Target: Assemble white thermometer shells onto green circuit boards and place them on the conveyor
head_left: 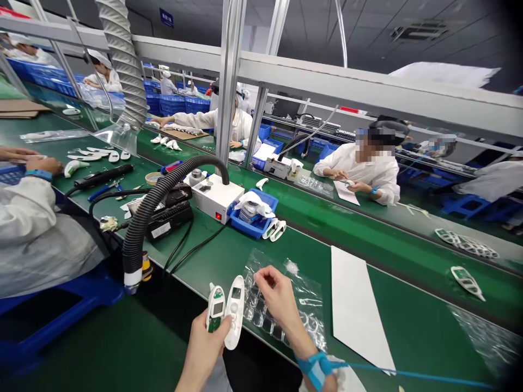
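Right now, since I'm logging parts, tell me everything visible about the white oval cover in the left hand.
The white cover looks like plastic: a narrow oval with a dark rectangle near its upper end and a round detail below. It is tilted slightly, beside a white part with a green board. The left hand holds it, thumb against it.

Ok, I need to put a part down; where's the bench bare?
Bare green bench shows right of the white sheet, beyond the blue cord, and between the black cables and clear blister tray. It's crowded around the white box and blue bin.
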The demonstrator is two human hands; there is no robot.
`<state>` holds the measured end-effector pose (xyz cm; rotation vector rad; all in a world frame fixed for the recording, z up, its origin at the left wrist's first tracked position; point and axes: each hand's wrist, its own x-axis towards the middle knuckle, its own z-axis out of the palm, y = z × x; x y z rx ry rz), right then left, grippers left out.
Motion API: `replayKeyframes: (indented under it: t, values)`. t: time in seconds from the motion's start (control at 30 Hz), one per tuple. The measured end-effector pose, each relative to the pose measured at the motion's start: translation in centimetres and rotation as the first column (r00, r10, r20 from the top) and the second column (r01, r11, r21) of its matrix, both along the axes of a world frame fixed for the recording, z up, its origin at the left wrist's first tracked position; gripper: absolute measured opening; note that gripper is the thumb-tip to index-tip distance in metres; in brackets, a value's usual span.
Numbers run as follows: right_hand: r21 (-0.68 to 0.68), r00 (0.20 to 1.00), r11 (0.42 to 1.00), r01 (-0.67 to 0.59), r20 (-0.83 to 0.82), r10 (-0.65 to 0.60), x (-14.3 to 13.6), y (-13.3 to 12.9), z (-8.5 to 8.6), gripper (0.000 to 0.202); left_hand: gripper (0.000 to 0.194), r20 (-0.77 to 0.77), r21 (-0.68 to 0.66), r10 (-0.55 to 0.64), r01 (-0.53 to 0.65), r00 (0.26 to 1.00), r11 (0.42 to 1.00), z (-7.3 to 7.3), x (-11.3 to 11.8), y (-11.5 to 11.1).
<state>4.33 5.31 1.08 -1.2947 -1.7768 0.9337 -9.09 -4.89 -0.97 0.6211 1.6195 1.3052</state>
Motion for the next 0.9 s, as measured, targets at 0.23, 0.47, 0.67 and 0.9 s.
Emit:
replayKeyframes:
  t: [0.23,0.47,0.67,0.9]
  values:
    - [-0.172,0.984,0.980,-0.096,-0.164,0.067,0.0,-2.2,0.5,0.024,0.027,0.050,0.002,-0.028,0.028,0.998,1.000,1.0,1.2,-0.4]
    - [-0.174,0.990,0.983,-0.061,-0.135,0.038,0.2,-2.4,0.1,0.022,0.029,0.076,-0.003,-0.007,0.007,0.997,1.000,1.2,1.8,-0.4]
    - [-0.248,0.983,0.965,-0.089,-0.176,0.046,0.5,-1.9,-0.4,0.023,0.029,0.048,-0.018,-0.058,0.059,0.997,0.998,0.5,1.7,-0.2]
    - [-0.256,0.984,0.965,-0.063,-0.176,0.018,0.5,-2.1,-0.6,0.023,0.030,0.056,-0.024,-0.011,0.013,0.998,1.000,1.2,2.0,-0.2]
